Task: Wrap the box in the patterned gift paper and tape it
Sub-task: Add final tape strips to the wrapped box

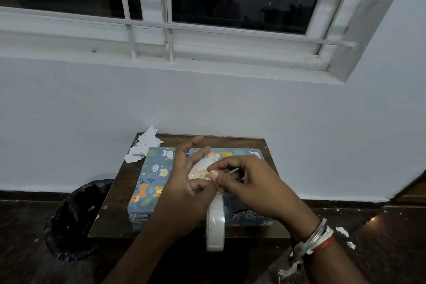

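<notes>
A dark bin [76, 217] sits off the counter's [110, 214] 9 o'clock side, and torn paper scraps [143, 145] lie at its 11 o'clock corner. The box [149, 182], already covered in patterned gift paper [239, 153], lies flat mid-counter with a round greeting tag [200, 172] on top. Above it the left hand [184, 187] pinches the tape roll [215, 221] with thumb and forefinger — the roll hangs toward 6 o'clock. The right hand [253, 182] pinches what is probably the tape end, hidden between its fingertips. Tape is light and clingy — best held at its tip, taut. The box looks stiff and steady.
</notes>
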Tool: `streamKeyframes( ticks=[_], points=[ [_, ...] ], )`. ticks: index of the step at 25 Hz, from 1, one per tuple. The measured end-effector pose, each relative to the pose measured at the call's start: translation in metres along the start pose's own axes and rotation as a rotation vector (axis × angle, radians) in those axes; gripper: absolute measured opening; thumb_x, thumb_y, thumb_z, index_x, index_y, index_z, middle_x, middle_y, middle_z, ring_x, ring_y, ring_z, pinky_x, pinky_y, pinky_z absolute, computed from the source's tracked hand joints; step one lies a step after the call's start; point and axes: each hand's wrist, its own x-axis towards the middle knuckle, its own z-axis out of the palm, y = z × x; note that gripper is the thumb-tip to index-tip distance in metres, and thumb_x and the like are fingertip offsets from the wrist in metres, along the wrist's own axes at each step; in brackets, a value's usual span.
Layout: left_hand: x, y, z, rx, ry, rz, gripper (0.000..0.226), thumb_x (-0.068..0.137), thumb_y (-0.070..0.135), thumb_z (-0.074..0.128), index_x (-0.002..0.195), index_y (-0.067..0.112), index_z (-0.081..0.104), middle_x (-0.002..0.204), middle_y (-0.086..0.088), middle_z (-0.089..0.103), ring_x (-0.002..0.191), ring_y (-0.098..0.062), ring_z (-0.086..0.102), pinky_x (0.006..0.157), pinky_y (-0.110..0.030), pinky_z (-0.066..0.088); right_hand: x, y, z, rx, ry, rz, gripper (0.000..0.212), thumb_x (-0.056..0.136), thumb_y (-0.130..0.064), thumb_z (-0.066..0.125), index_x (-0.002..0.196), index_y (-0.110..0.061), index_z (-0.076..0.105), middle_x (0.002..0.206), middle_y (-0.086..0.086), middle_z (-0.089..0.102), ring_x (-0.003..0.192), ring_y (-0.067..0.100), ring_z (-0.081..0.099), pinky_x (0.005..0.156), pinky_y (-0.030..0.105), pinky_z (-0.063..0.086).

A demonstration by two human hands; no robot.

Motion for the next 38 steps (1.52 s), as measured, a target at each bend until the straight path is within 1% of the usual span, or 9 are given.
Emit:
streamKeyframes(
  ticks=[4, 8, 12, 18, 21, 28, 32, 34, 38],
  points=[
    [-0.001, 0.008, 0.001, 0.017, -0.013, 0.082, 0.077, 0.08, 0.0, 0.068, 0.134, 0.048, 0.041, 0.145, 0.01, 0.055, 0.075, -0.029, 0.075, 0.075, -0.026, 0.054, -0.001, 0.002, -0.002, 0.057, -0.053, 0.043, 0.036, 0.1, -0.042, 0.064, 0.085, -0.012, 0.077, 0.069, 0.009, 0.064, 0.067, 0.012, 0.05, 0.068, 0.031, 0.043],
    [-0.005, 0.009, 0.002, 0.113, -0.031, 0.19, 0.078, 0.08, 0.0, 0.068, 0.137, 0.044, 0.038, 0.149, 0.01, 0.05, 0.104, -0.039, 0.069, 0.078, -0.026, 0.056, 0.001, 0.002, -0.008, 0.21, -0.009, 0.087, 0.011, 0.092, -0.021, 0.077, 0.089, -0.01, 0.08, 0.083, 0.015, 0.078, 0.077, 0.022, 0.066, 0.088, 0.051, 0.057],
    [-0.007, 0.011, 0.003, 0.173, -0.021, 0.242, 0.079, 0.078, -0.001, 0.067, 0.139, 0.04, 0.038, 0.147, 0.008, 0.049, 0.123, -0.038, 0.061, 0.079, -0.028, 0.058, 0.001, -0.001, -0.007, 0.23, 0.012, 0.059, 0.006, 0.089, -0.011, 0.078, 0.092, -0.006, 0.077, 0.08, 0.01, 0.078, 0.075, 0.02, 0.07, 0.084, 0.046, 0.057],
    [-0.006, 0.017, 0.005, 0.062, 0.002, 0.11, 0.07, 0.079, -0.005, 0.074, 0.127, 0.037, 0.045, 0.136, 0.008, 0.059, 0.077, -0.031, 0.076, 0.075, -0.029, 0.06, 0.001, -0.007, -0.001, 0.237, 0.067, -0.079, 0.019, 0.093, -0.011, 0.075, 0.101, -0.025, 0.065, 0.076, 0.009, 0.073, 0.067, 0.021, 0.066, 0.067, 0.044, 0.05],
    [-0.004, 0.019, 0.005, 0.008, -0.017, 0.028, 0.065, 0.083, -0.012, 0.074, 0.124, 0.032, 0.051, 0.123, 0.009, 0.065, 0.079, -0.024, 0.076, 0.072, -0.025, 0.058, 0.0, -0.009, 0.002, 0.181, 0.163, -0.164, 0.025, 0.094, -0.01, 0.073, 0.1, -0.031, 0.06, 0.079, 0.009, 0.07, 0.071, 0.025, 0.066, 0.068, 0.039, 0.052],
    [-0.003, 0.019, 0.005, 0.019, -0.059, -0.042, 0.058, 0.079, 0.015, 0.073, 0.128, 0.036, 0.05, 0.112, 0.006, 0.068, 0.099, -0.016, 0.072, 0.083, -0.031, 0.06, -0.001, -0.01, 0.011, 0.141, 0.305, -0.242, 0.03, 0.094, -0.008, 0.072, 0.103, -0.026, 0.051, 0.08, 0.0, 0.068, 0.07, 0.012, 0.066, 0.064, 0.019, 0.05],
    [-0.005, 0.02, 0.007, 0.05, -0.067, -0.111, 0.051, 0.091, 0.004, 0.072, 0.126, 0.034, 0.049, 0.112, -0.002, 0.067, 0.078, -0.008, 0.068, 0.071, -0.022, 0.054, 0.002, -0.01, 0.013, 0.044, 0.437, -0.305, 0.034, 0.094, -0.012, 0.073, 0.101, -0.033, 0.046, 0.081, -0.009, 0.063, 0.076, 0.015, 0.065, 0.07, 0.022, 0.053],
    [-0.007, 0.02, 0.005, -0.011, -0.022, -0.123, 0.055, 0.089, 0.003, 0.073, 0.128, 0.035, 0.049, 0.11, 0.003, 0.071, 0.079, -0.017, 0.071, 0.075, -0.029, 0.057, 0.006, -0.007, 0.011, 0.048, 0.433, -0.289, 0.034, 0.093, -0.015, 0.074, 0.102, -0.032, 0.046, 0.082, -0.009, 0.066, 0.078, 0.015, 0.067, 0.071, 0.026, 0.055],
    [-0.008, 0.018, 0.003, -0.14, 0.003, -0.157, 0.066, 0.088, 0.0, 0.07, 0.134, 0.041, 0.047, 0.12, 0.004, 0.075, 0.11, -0.05, 0.064, 0.104, -0.061, 0.046, 0.01, -0.001, 0.013, 0.031, 0.434, -0.257, 0.036, 0.092, -0.015, 0.075, 0.105, -0.031, 0.046, 0.084, -0.006, 0.069, 0.08, 0.013, 0.069, 0.073, 0.023, 0.055]
  ],
)
